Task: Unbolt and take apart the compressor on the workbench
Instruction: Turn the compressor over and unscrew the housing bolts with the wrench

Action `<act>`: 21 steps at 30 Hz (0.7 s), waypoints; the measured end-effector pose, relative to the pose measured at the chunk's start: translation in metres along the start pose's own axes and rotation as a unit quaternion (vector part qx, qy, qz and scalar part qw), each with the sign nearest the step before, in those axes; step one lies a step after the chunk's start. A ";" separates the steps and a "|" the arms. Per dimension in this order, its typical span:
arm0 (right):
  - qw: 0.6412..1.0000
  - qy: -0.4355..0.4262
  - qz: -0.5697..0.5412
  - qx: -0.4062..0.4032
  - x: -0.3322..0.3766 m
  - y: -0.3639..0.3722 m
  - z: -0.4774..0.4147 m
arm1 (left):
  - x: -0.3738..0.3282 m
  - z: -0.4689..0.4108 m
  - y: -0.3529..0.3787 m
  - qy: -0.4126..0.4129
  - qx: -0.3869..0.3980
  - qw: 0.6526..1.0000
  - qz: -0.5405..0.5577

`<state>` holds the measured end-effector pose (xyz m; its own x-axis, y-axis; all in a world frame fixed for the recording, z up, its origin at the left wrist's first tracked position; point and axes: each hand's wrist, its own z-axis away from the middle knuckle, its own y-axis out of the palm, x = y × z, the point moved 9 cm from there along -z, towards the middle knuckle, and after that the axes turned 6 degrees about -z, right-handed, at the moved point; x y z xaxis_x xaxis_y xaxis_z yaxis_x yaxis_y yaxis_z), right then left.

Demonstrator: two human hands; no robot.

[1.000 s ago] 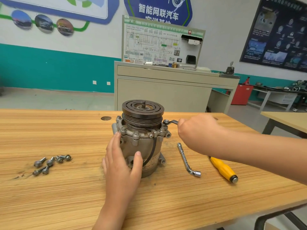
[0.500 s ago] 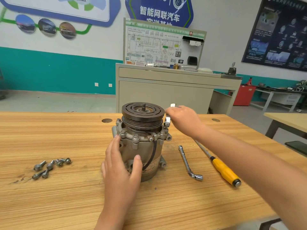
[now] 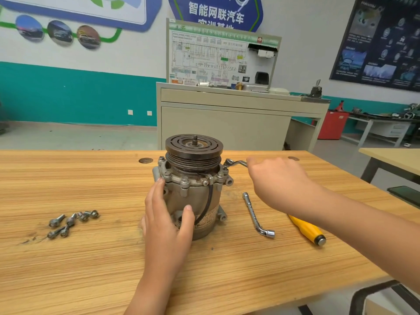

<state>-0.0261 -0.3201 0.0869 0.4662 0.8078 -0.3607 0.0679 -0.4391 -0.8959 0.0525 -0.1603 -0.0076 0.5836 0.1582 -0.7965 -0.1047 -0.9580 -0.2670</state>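
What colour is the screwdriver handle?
The handle is yellow, clearest in the head view.

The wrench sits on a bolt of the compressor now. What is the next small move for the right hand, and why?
Probably swing the wrench round to loosen that bolt: its end sits on the bolt, the right hand grips its handle, and the left hand braces the compressor.
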 end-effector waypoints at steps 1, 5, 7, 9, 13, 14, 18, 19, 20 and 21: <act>1.000 -0.007 0.020 0.012 0.005 -0.001 0.000 | 0.000 0.000 0.000 0.002 0.001 1.000 -0.002; 0.994 -0.037 0.095 0.039 0.021 -0.005 -0.001 | -0.001 0.000 0.000 0.008 -0.001 1.000 0.001; 0.992 -0.049 0.104 0.045 0.023 -0.004 -0.002 | -0.001 -0.001 0.000 0.008 -0.001 1.000 0.001; 0.991 -0.059 0.111 0.041 0.019 -0.004 -0.004 | 0.000 -0.001 0.000 0.009 0.002 1.000 0.002; 0.983 -0.083 0.157 0.056 0.002 0.008 -0.026 | -0.001 0.000 0.000 0.015 0.002 1.000 0.007; 0.982 -0.092 0.155 0.053 -0.002 0.012 -0.037 | -0.001 0.000 0.000 0.019 0.001 1.000 0.007; 0.988 -0.138 0.046 -0.045 0.004 0.017 -0.080 | 0.005 -0.002 0.002 0.010 -0.002 1.000 0.004; 0.985 -0.157 0.002 -0.078 0.011 0.016 -0.085 | 0.005 -0.001 0.002 0.010 -0.004 1.000 0.006; 0.979 -0.172 -0.038 -0.105 0.017 0.016 -0.089 | 0.004 -0.001 0.001 0.015 -0.004 1.000 0.009; 0.973 -0.187 -0.064 -0.122 0.021 0.016 -0.090 | 0.002 -0.001 0.000 0.021 -0.004 1.000 0.011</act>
<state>0.0644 -0.3452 0.0883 0.0901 0.9283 -0.3608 0.3317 -0.3695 -0.8680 0.0549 -0.1602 -0.0088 0.6147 0.1262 -0.7786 -0.1120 -0.9631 -0.2446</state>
